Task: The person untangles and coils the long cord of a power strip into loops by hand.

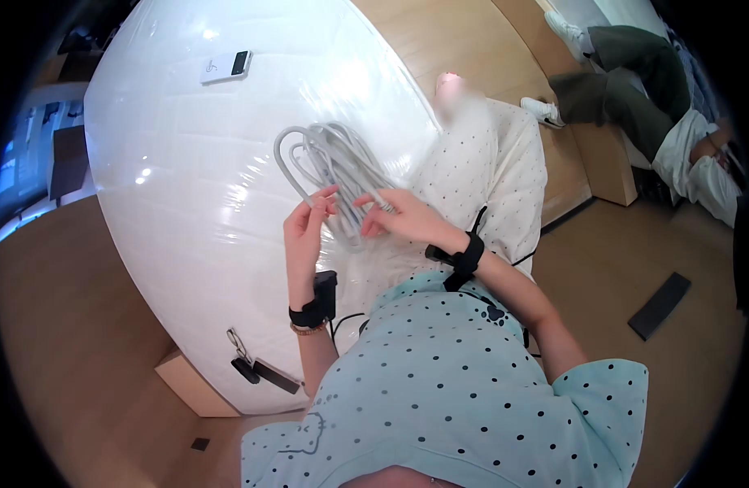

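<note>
A light grey cable [334,154] is bunched in several long loops above the plastic-covered mattress [187,154], near my bent leg. My left hand [306,224] has its fingertips pinched on a strand at the left side of the bundle. On the other side, my right hand [407,218] has curled fingers around the thicker end of the cable. The loops hang between both hands, and part of the bundle's lower end is behind my fingers. Each wrist wears a black strap with a small device.
A white box with a dark panel [226,67] lies at the mattress's far side. Near its lower left edge are a dark flat bar [276,376] and a keyring-like item [242,355]. Another person [634,98] sits at the right. A dark strip [660,306] lies on the floor.
</note>
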The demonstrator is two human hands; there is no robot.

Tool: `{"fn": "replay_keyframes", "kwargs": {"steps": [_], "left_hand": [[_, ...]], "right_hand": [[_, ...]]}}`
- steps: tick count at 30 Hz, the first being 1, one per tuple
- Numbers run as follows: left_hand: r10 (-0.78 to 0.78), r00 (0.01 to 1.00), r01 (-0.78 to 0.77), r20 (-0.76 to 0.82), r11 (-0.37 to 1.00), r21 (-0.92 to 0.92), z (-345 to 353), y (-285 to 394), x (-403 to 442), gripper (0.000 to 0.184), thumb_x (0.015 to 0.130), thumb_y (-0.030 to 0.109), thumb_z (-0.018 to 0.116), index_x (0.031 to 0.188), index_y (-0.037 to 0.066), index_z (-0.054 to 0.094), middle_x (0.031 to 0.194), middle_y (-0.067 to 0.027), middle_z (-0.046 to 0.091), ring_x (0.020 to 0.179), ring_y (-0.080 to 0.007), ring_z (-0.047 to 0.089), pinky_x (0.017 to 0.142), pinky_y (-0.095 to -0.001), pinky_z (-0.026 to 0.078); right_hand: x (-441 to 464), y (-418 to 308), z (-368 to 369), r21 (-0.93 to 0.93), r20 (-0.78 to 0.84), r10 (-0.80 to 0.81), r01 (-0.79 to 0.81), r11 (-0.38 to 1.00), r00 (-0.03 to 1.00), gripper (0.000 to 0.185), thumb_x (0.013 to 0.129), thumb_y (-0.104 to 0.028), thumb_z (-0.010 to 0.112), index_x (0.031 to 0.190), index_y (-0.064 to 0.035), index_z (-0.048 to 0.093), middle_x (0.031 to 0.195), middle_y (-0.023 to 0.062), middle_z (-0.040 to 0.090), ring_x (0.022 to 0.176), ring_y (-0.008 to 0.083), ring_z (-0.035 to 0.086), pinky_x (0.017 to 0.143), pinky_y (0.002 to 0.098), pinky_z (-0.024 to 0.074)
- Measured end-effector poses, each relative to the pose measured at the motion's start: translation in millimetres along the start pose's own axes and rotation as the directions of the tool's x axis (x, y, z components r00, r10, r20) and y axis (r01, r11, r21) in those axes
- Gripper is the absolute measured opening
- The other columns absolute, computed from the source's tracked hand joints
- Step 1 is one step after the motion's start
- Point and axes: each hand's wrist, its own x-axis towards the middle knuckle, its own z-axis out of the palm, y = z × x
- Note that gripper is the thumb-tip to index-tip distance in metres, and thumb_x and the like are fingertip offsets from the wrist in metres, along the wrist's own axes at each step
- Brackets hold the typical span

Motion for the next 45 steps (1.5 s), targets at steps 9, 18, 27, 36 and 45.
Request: {"fn": "replay_keyframes", "kwargs": {"steps": [9, 18, 27, 36, 45], "left_hand": [[-0.130, 0.974, 0.161, -0.186, 0.974, 0.162, -33, -43, 2, 0.019, 0.086, 0.018, 0.060, 0.080, 0.000, 0.056, 0.065, -0.0014, 0.056, 0.064, -0.0069, 0.053, 0.058, -0.0209, 0.040], [-0.279, 0.920, 0.379, -0.275, 0.812, 0.445, -36, -59, -4, 0.024, 0.085, 0.024, 0.058, 0.090, 0.001, 0.059, 0.068, -0.0036, 0.058, 0.057, -0.0078, 0.049, 0.053, -0.0227, 0.040], [-0.285, 0.943, 0.327, 0.172, 0.890, -0.318, -16, -1, -16, 0.026, 0.094, 0.026, 0.046, 0.094, 0.001, 0.056, 0.064, 0.0018, 0.046, 0.049, -0.0049, 0.034, 0.045, -0.0206, 0.028], [-0.112, 0.978, 0.147, 0.179, 0.970, -0.192, 40, 16, -12, 0.038, 0.096, 0.031, 0.037, 0.112, 0.000, 0.052, 0.083, -0.0027, 0.056, 0.074, -0.0102, 0.053, 0.068, -0.0231, 0.042], [0.060, 0.989, -0.001, -0.132, 0.914, 0.406, -9, -44, 4, 0.030, 0.083, 0.021, 0.060, 0.106, 0.002, 0.056, 0.095, -0.0081, 0.062, 0.079, -0.0183, 0.059, 0.068, -0.0283, 0.047]], "right_hand": [[6, -11, -26, -0.194, -0.171, 0.050, -0.083, 0.978, 0.984, 0.020, 0.089, -0.014, 0.050, 0.093, 0.0009, 0.062, 0.055, 0.0013, 0.053, 0.049, 0.0065, 0.050, 0.049, 0.0204, 0.0398], [4, -13, -16, -0.068, -0.100, -0.006, -0.001, 0.998, 0.995, 0.023, 0.092, -0.018, 0.051, 0.089, 0.0013, 0.062, 0.053, -0.0009, 0.049, 0.047, 0.0052, 0.048, 0.048, 0.0193, 0.0385], [4, -5, -9, -0.156, 0.038, 0.019, -0.012, 0.988, 0.999, 0.024, 0.085, -0.017, 0.061, 0.101, 0.0009, 0.058, 0.078, 0.0026, 0.056, 0.066, 0.0089, 0.054, 0.064, 0.0219, 0.0456], [-7, -12, 7, -0.083, 0.105, 0.045, -0.037, 0.996, 0.993, 0.053, 0.066, -0.018, 0.078, 0.108, 0.0005, 0.051, 0.086, 0.0020, 0.057, 0.077, 0.0096, 0.055, 0.073, 0.0227, 0.0451], [-16, -46, -19, 0.047, 0.220, 0.008, -0.019, 0.999, 0.975, 0.013, 0.073, 0.000, 0.057, 0.086, 0.0013, 0.055, 0.070, 0.0031, 0.056, 0.057, 0.0090, 0.053, 0.056, 0.0217, 0.0451]]}}
